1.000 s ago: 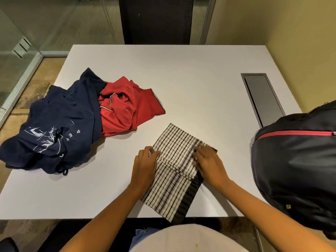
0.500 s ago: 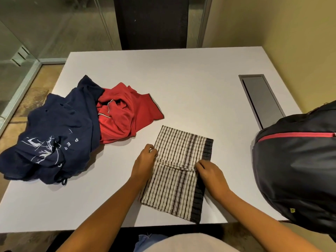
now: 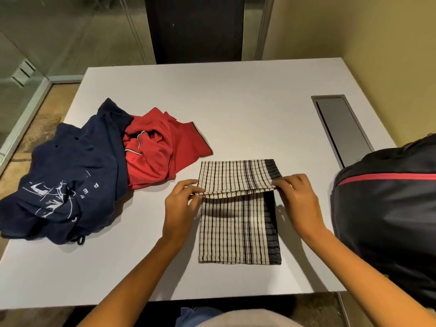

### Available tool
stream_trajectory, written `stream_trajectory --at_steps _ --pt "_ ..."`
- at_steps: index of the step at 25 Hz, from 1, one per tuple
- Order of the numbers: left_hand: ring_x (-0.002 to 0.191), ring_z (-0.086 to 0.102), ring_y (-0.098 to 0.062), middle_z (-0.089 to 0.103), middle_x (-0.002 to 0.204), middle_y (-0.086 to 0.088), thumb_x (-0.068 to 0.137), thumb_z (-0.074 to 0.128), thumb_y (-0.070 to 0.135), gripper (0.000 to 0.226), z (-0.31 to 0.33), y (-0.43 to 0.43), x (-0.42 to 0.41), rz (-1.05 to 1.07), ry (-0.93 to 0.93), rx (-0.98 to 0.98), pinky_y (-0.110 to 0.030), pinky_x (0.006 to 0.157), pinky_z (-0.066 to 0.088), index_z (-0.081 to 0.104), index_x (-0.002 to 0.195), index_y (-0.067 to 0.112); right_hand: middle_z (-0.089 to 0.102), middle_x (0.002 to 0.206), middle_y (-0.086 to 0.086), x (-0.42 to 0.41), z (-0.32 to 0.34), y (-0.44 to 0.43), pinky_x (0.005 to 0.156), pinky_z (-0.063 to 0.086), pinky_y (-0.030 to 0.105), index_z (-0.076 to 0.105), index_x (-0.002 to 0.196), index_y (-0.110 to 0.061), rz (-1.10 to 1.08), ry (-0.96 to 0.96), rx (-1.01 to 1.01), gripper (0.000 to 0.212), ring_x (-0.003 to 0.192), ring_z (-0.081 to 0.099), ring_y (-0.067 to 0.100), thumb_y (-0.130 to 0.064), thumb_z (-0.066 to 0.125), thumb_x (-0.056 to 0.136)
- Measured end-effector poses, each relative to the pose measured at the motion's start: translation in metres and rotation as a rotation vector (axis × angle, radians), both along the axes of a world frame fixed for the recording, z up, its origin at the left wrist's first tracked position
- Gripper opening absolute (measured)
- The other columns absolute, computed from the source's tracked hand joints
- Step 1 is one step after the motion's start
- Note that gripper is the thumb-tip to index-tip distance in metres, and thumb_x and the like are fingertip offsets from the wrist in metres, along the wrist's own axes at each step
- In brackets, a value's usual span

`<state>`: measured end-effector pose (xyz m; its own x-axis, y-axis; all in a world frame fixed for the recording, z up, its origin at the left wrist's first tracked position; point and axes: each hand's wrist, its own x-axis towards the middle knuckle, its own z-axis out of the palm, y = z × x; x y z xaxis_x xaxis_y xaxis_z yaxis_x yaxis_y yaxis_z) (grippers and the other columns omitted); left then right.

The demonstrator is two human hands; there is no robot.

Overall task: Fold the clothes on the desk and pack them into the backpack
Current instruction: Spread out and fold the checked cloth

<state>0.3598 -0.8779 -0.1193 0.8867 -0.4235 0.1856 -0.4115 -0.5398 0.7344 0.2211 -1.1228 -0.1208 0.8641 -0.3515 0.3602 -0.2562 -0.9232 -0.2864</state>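
The striped cloth [image 3: 233, 232] lies dead ahead at the front of the white desk [image 3: 236, 102], long axis pointing away from the person. Its far part is doubled toward them. The left hand [image 3: 181, 204] pinches the flap's left corner and the right hand [image 3: 299, 199] its right corner. The black backpack [image 3: 382, 208] sits beside the right hand. Farther left, a red polo shirt [image 3: 160, 152] and navy T-shirt [image 3: 66, 185] lie crumpled. Beyond are a cable hatch [image 3: 342, 128], chair back [image 3: 195, 29] and glass partition [image 3: 70, 31].

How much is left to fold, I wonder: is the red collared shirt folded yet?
Not folded. The red collared shirt lies crumpled on the white desk, touching the navy T-shirt.
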Motion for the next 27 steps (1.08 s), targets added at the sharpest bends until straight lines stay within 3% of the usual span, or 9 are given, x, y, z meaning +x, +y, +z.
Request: stream_trajectory --at_steps 2,5,9,12,15,19,21,24,27 --pt "0.098 0.062 -0.006 0.064 0.108 0.001 0.083 0.069 -0.001 0.013 0.011 0.018 -0.022 -0.031 0.002 -0.047 -0.014 0.087 0.049 0.073 0.091 0.008 0.068 0.103 0.013 -0.025 0.008 0.011 0.067 0.054 0.041 0.069 0.108 0.0 -0.003 -0.058 -0.004 0.038 0.097 0.057 0.032 0.014 0.073 0.072" --pt "0.097 0.062 -0.001 0.063 0.108 0.007 0.082 0.07 -0.001 0.017 0.008 0.044 -0.06 -0.055 0.035 -0.036 -0.013 0.088 0.048 0.073 0.092 0.012 0.067 0.107 0.013 -0.067 0.008 0.033 0.08 0.049 0.031 0.069 0.11 0.002 0.034 -0.042 -0.002 0.041 0.099 0.056 0.031 0.013 0.073 0.072" --pt "0.102 0.054 0.013 0.062 0.109 0.01 0.077 0.072 -0.007 0.028 -0.038 0.069 -0.092 -0.133 0.072 0.1 -0.001 0.089 0.039 0.072 0.092 0.017 0.067 0.107 0.01 -0.11 -0.026 0.054 0.079 0.052 0.029 0.07 0.11 -0.001 0.098 0.113 0.025 0.053 0.103 0.053 0.024 0.011 0.082 0.059" --pt "0.101 0.052 0.007 0.057 0.113 0.014 0.086 0.06 0.017 0.017 -0.073 0.078 -0.102 -0.182 0.069 0.15 -0.01 0.086 0.046 0.068 0.099 0.025 0.069 0.103 0.008 -0.123 -0.059 0.062 0.077 0.058 0.034 0.073 0.102 -0.003 0.132 0.246 0.038 0.059 0.103 0.051 0.022 0.005 0.091 0.047" --pt "0.109 0.046 -0.001 0.056 0.119 0.012 0.076 0.05 0.02 0.037 -0.081 0.079 -0.109 -0.194 0.029 0.281 -0.024 0.088 0.049 0.066 0.109 0.027 0.069 0.103 0.005 -0.127 -0.074 0.066 0.086 0.053 0.033 0.074 0.099 -0.007 0.079 0.281 0.079 0.054 0.104 0.051 0.02 0.003 0.089 0.048" --pt "0.127 0.04 -0.009 0.048 0.139 0.004 0.081 0.048 0.027 0.05 -0.068 0.053 -0.102 -0.185 -0.021 0.303 -0.026 0.107 0.032 0.056 0.13 0.02 0.062 0.122 0.006 -0.105 -0.074 0.072 0.099 0.048 0.032 0.069 0.111 -0.007 0.095 0.203 0.223 0.058 0.117 0.055 0.022 0.008 0.082 0.057" --pt "0.14 0.028 -0.013 0.034 0.153 0.001 0.091 0.042 0.033 0.054 -0.071 0.03 -0.091 -0.211 -0.033 0.346 -0.029 0.116 0.021 0.042 0.143 0.018 0.052 0.14 0.009 -0.08 -0.077 0.078 0.109 0.041 0.036 0.059 0.129 -0.004 0.12 0.167 0.264 0.058 0.133 0.046 0.024 0.002 0.075 0.074" --pt "0.147 0.004 -0.016 0.01 0.16 -0.001 0.097 0.032 0.036 0.059 -0.086 0.001 -0.076 -0.246 -0.053 0.434 -0.032 0.119 0.002 0.02 0.152 0.02 0.018 0.16 0.004 -0.049 -0.089 0.082 0.122 0.013 0.032 0.027 0.151 -0.008 0.094 0.219 0.312 0.059 0.149 0.012 0.016 -0.026 0.045 0.098" --pt "0.148 0.002 -0.018 0.004 0.161 -0.004 0.1 0.021 0.045 0.06 -0.102 -0.002 -0.07 -0.262 -0.042 0.539 -0.038 0.118 0.005 0.014 0.154 0.018 -0.002 0.163 0.004 -0.042 -0.102 0.081 0.122 0.003 0.034 0.006 0.155 -0.009 0.043 0.328 0.251 0.07 0.15 -0.007 0.014 -0.043 0.035 0.1"
